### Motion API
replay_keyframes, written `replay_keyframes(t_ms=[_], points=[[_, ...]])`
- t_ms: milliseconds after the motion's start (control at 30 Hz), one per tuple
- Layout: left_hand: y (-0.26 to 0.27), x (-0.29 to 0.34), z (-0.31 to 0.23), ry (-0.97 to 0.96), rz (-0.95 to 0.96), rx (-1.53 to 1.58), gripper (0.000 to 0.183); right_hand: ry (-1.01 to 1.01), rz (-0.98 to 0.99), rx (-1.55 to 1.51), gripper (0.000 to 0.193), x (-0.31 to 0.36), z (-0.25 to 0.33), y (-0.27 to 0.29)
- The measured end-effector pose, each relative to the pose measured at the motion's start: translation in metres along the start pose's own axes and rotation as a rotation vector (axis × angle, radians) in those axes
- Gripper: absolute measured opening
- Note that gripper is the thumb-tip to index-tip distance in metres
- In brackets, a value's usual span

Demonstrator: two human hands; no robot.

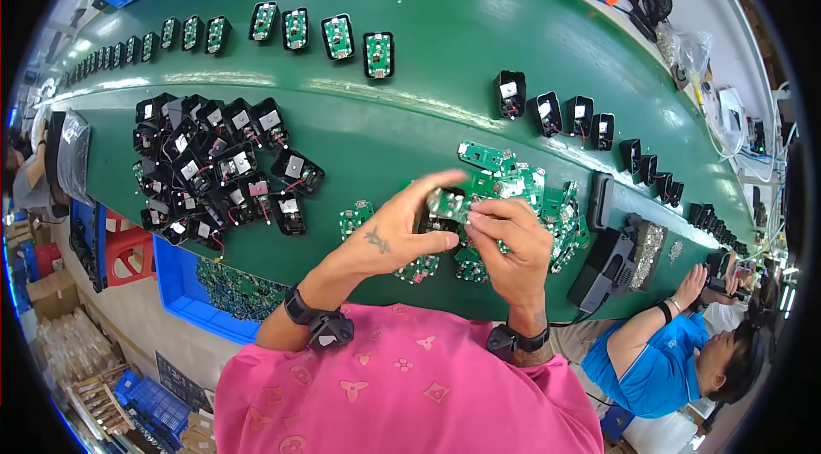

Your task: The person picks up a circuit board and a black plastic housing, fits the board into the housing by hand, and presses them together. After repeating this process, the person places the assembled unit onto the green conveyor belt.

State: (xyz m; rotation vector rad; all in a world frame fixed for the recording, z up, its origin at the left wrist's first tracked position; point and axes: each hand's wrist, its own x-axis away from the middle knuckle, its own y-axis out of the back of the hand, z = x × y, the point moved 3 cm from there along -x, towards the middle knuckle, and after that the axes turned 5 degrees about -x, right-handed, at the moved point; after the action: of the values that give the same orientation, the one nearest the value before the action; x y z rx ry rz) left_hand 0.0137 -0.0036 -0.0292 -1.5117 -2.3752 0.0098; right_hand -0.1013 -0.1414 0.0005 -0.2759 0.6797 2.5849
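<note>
A small green circuit board [446,203], smeared by motion, is between my two hands in front of my chest. My left hand [393,227] curls its thumb and index finger around a dark case [430,224], mostly hidden behind the hand and the board. The thumb and fingertips of my right hand [516,244] pinch the board's right end. Under and beyond my hands lies a loose heap of green circuit boards [522,185]. Whether the board sits fully inside the case cannot be made out.
Black cases with wires [214,159] are heaped at the left. Filled cases [337,37] and other black cases [511,93] stand in rows along the green table [445,18]. A black device [603,270] and a tray of small metal parts [647,257] lie right, near a co-worker [658,360].
</note>
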Motion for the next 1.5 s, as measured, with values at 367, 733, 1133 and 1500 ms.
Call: replay_keyframes(t_ms=[367,733,1133,1500], points=[[0.003,0.001,-0.005,0.171,-0.017,0.28,0.056,0.203,0.047,0.16,0.027,0.001,0.0,-0.003],[-0.011,0.0,-0.013,0.117,-0.045,0.137,0.054,-0.195,-0.042,-0.223,0.016,-0.009,-0.005,-0.011],[-0.009,0.004,-0.02,-0.021,-0.185,0.205,0.056,0.147,-0.195,0.371,0.006,-0.016,0.024,-0.013],[-0.01,0.009,-0.037,-0.137,-0.221,0.104,0.055,-0.138,0.018,-0.001,0.007,-0.021,0.034,0.002]])
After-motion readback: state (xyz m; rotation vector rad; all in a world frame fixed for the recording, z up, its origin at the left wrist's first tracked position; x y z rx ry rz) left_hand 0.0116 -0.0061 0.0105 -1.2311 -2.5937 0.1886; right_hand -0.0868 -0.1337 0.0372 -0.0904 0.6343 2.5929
